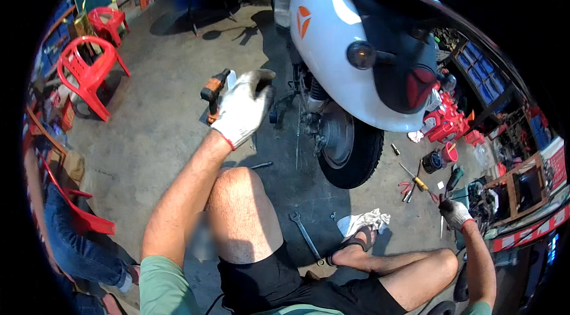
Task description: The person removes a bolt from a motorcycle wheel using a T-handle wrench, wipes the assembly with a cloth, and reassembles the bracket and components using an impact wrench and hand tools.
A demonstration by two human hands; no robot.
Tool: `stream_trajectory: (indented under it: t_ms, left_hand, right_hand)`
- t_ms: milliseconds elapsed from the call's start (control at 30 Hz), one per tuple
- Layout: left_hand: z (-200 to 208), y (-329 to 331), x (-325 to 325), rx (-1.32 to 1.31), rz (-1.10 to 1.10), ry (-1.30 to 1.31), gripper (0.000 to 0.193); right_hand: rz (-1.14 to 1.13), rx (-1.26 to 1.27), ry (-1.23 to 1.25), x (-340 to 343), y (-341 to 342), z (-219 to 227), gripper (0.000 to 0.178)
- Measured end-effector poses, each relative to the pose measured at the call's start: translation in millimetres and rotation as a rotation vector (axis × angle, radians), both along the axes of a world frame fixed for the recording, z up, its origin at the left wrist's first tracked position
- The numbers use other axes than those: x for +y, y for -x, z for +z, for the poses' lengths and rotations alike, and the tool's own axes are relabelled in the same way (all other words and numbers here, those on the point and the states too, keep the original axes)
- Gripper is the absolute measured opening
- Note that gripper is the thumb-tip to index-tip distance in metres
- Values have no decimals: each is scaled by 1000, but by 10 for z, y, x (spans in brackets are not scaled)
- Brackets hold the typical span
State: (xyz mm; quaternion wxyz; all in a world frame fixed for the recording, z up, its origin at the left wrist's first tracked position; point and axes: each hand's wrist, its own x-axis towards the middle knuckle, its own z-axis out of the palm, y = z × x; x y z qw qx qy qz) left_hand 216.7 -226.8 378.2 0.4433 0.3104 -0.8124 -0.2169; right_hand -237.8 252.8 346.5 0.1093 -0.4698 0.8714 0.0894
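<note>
My left hand (244, 107), in a white work glove with greyish fingertips, is held left of the scooter's rear wheel (356, 152). Its fingers are curved but apart, and nothing shows between them. Beside the back of that hand is an orange and black cordless driver (212, 92), partly covered by the glove. The white scooter (332, 42) shows its rear hub and shock absorber towards me. Far to the right, my gloved right hand (456, 214) reaches down among tools. Its fingers close around something dark that I cannot make out.
A combination wrench (306, 235) and a white rag (365, 223) lie near my foot. A yellow-handled screwdriver (420, 184), red-handled pliers (405, 187) and a dark tin (432, 162) sit right of the wheel. Red chairs (92, 71) and another person's jeans (80, 244) are at left.
</note>
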Motion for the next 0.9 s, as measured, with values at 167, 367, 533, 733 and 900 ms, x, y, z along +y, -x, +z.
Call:
stream_trajectory:
  t_ms: [167, 367, 533, 733, 900]
  left_hand:
    - [178, 590, 231, -184, -186, -177, 37]
    - [-164, 1350, 586, -221, -415, -627, 39]
    - [-298, 1345, 688, -136, -259, -844, 39]
    - [-800, 1781, 1280, 70, -357, -802, 50]
    - [-1160, 2048, 1540, 148, -213, -791, 50]
  right_hand:
    - [-10, -88, 76, 462, -47, -364, 26]
    - [-165, -139, 142, 565, 131, -906, 21]
    - [-178, -378, 306, 4, 111, -1413, 28]
    - [-273, -569, 255, -123, 381, -2247, 28]
    - [-252, -631, 415, -433, 736, -2976, 25]
